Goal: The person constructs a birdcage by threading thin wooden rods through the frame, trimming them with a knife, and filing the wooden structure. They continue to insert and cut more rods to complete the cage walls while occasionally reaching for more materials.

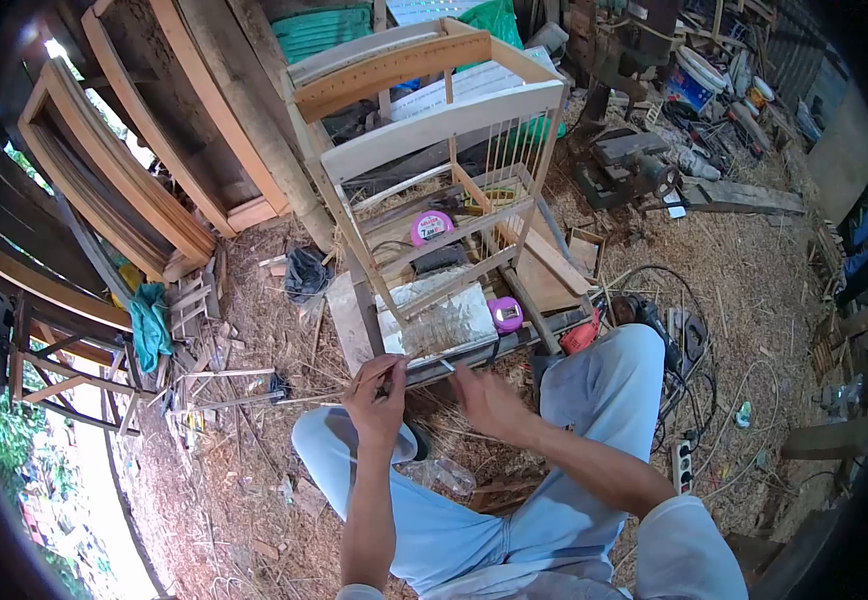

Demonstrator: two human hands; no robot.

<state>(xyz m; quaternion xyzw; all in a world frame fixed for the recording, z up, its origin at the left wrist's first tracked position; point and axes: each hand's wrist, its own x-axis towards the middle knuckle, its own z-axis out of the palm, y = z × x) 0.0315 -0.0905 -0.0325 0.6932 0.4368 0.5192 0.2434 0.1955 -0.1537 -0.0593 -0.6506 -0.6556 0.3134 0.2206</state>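
My left hand (378, 396) is at the near edge of a low work surface, its fingers pinched together on something too small to make out. To its right, my right hand (489, 400) has its fingers closed around a short, thin, pale object (448, 366) that points toward the left hand. Just beyond both hands lies a pale, worn board (449, 325). A purple tape measure (505, 314) sits at its right end, and a round pink tape (432, 228) is farther back. Over the board stands a wooden frame (444, 125) with thin upright rods on its right side.
Wooden door or window frames (114, 170) lean at the left, near a green cloth (151, 325). A black bag (307, 275) lies on the shavings-covered ground. At the right are a red tool (581, 334), black cables, a power strip (683, 468) and a metal vise (626, 165).
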